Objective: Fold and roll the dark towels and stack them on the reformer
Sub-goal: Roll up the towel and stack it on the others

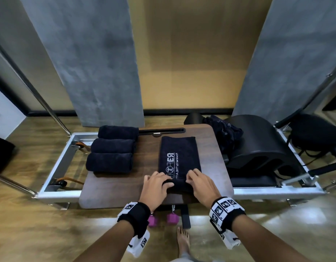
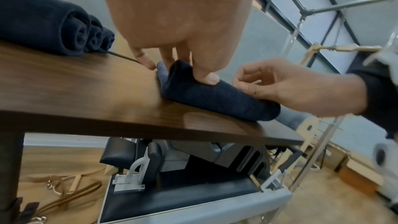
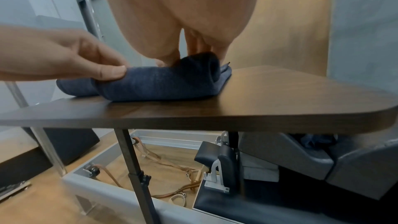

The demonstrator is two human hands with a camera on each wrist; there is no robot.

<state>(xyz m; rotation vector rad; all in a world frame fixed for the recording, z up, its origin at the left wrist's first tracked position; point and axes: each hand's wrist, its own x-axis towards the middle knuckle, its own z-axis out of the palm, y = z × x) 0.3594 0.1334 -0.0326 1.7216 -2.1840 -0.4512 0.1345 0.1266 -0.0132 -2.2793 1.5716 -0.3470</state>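
Rolling starts at the near end: the towel point(image 1: 179, 157) lies flat on the wooden board point(image 1: 114, 188), its long axis running away from the person. Left hand point(image 1: 157, 183) and right hand point(image 1: 200, 183) sit side by side, fingers curled over the roll, thumbs apparently pinching it.

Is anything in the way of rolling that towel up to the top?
Nothing visible is. Both the left hand and the right hand already grip the rolled end of the towel, and its flat part ahead lies bare on the wooden tabletop.
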